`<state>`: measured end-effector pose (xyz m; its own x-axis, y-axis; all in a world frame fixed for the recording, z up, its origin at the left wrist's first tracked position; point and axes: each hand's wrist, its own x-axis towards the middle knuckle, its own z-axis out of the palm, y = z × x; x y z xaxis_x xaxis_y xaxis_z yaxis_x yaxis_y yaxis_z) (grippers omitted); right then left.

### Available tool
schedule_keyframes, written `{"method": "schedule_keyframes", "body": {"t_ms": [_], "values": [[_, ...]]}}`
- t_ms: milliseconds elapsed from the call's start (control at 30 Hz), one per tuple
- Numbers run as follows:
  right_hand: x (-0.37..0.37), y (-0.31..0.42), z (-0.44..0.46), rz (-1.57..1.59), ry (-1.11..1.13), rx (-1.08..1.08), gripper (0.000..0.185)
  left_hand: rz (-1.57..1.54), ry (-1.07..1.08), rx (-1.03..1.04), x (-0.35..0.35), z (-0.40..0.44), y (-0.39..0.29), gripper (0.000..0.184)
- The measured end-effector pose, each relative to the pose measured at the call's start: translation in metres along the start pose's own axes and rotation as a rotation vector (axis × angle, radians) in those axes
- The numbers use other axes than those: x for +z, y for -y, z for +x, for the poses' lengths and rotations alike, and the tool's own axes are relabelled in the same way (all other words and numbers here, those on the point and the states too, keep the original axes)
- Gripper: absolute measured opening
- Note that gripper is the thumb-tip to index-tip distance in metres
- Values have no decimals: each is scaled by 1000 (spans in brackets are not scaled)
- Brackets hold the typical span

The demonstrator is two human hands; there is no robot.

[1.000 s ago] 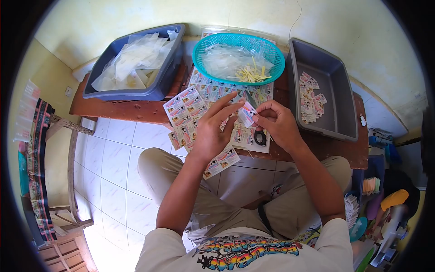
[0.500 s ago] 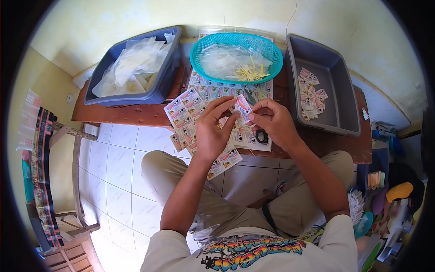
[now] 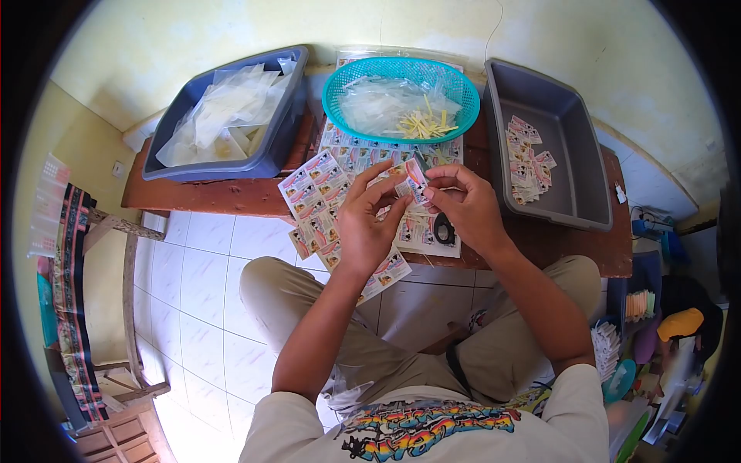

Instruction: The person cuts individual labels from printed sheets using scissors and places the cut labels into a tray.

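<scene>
Between my two hands is a small printed label (image 3: 413,182), pinched from both sides above the bench. My left hand (image 3: 370,220) holds its left edge between thumb and fingers. The right edge is in the thumb and fingers of my right hand (image 3: 465,207). Uncut label sheets (image 3: 312,187) lie under and left of my left hand. The black handle of a tool (image 3: 443,229) rests on the sheets just below my right hand. A teal basket (image 3: 333,109) beyond my hands holds clear plastic bags and thin yellow strips.
A blue-grey tub (image 3: 270,158) with translucent plastic bags stands at the left of the brown bench (image 3: 208,197). At the right, a grey tub (image 3: 567,154) holds small cut labels (image 3: 526,166). Another person (image 3: 679,324) is at the far right.
The label has been turned and lowered slightly between my hands, and my left fingers have closed on its left side. The whole view has shifted slightly.
</scene>
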<state>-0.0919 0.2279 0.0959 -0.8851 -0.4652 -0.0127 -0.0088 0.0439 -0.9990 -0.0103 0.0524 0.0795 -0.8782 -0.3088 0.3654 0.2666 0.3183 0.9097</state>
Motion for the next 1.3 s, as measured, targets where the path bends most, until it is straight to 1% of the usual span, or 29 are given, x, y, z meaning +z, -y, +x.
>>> {"method": "schedule_keyframes", "body": {"t_ms": [67, 200, 300, 367, 600, 667, 800, 867, 1100, 1300], "values": [[0, -1, -1, -28, -27, -33, 28, 10, -48, -9, 2, -1, -2, 39], [2, -2, -4, -32, -43, -24, 28, 66, -33, -14, 2, -3, -1, 38], [2, -3, -6, -47, -57, -24, 28, 6, -13, -42, 5, -4, 6, 38], [1, -1, -6, -86, -59, -33, 27, -16, -10, -43, 8, -4, 9, 34], [-1, -4, -8, -57, -57, -21, 27, -15, 15, -35, 6, -5, 7, 36], [-2, -4, -8, -91, -62, -34, 27, -11, 74, -92, 5, -5, 4, 38], [-3, -1, -9, -103, -56, -33, 27, -22, 28, -15, 6, -4, 8, 36], [-5, -2, -8, -123, -49, -50, 27, -19, 80, -46, 2, -4, 5, 37], [-3, -1, -9, -109, -36, -42, 27, -1, 67, -41, -2, -3, 4, 37], [-2, 1, -9, -111, -42, -52, 27, -67, 58, -80, 0, -4, 3, 37]]}}
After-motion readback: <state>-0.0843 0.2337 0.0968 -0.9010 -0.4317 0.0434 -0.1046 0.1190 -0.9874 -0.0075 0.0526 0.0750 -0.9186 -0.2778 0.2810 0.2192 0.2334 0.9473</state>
